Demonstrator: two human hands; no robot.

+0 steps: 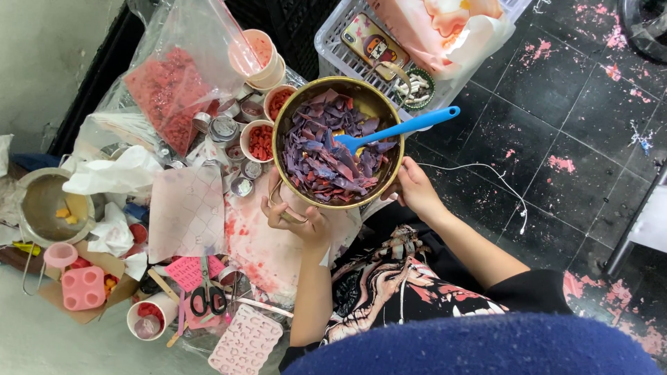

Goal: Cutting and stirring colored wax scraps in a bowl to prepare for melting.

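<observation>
A brass-coloured metal bowl [285,111] is held up over my lap, full of purple and pink wax flakes [326,156]. A blue silicone spatula [403,128] rests in the flakes, its handle pointing right past the rim. My left hand [299,215] grips the bowl's handle under its near-left rim. My right hand [413,187] supports the bowl at its near-right rim. Neither hand touches the spatula.
To the left lie a clear bag of red wax bits [170,90], small cups of red bits [260,142], a metal pot [45,205], pink silicone moulds [83,288], scissors [207,295] and tissues. A white basket [333,48] sits behind the bowl. Black spattered tiles [556,139] lie right.
</observation>
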